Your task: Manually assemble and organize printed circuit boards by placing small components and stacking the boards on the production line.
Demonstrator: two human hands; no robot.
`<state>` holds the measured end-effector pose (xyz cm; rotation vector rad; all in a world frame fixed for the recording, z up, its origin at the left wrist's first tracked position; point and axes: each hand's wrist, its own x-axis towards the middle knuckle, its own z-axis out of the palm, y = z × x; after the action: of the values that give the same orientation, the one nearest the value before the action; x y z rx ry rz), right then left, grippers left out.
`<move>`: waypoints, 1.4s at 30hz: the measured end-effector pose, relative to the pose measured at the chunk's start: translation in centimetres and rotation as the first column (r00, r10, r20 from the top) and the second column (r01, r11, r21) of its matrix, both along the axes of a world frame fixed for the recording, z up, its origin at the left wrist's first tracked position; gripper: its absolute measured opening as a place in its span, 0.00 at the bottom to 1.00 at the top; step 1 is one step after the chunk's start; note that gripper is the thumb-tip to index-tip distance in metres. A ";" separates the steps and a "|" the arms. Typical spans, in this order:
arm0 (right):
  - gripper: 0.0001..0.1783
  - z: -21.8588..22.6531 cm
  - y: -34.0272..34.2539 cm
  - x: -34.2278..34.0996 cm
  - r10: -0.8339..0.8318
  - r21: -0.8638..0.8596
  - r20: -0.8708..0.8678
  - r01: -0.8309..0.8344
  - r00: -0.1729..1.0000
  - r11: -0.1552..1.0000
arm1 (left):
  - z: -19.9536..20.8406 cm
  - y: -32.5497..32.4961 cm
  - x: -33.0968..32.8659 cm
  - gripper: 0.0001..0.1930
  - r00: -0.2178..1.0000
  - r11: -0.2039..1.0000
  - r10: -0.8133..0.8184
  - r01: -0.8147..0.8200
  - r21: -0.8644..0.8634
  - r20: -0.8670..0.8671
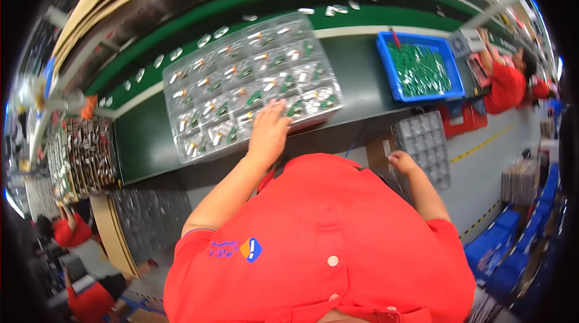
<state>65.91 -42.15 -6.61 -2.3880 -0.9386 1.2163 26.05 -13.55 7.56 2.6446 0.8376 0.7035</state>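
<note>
A clear plastic tray with many compartments lies on the dark green bench in front of me. Its compartments hold small green circuit boards with silvery and orange parts. My left hand rests on the tray's near edge, fingers stretched out over the compartments. Off to the right, below the bench edge, my right hand is closed with its fingers curled together. Whatever it may grip is too small to make out. Beside it are a brown cardboard piece and a stack of compartment trays.
A blue bin full of green boards stands on the bench at right. Behind the tray runs a green conveyor belt carrying small white parts. Co-workers in red, one at right, sit nearby. Cardboard sheets stand at lower left.
</note>
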 end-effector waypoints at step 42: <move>0.30 9.6 21.7 -10.0 0.202 0.305 -0.605 -0.010 0.770 0.952 | 2.3 -3.3 -13.7 0.25 0.552 0.619 0.709 -0.785 -0.011 0.439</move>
<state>55.92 -20.48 3.02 -1.5361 -0.9393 1.6453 12.36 -16.90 9.88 2.0238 1.8709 1.5392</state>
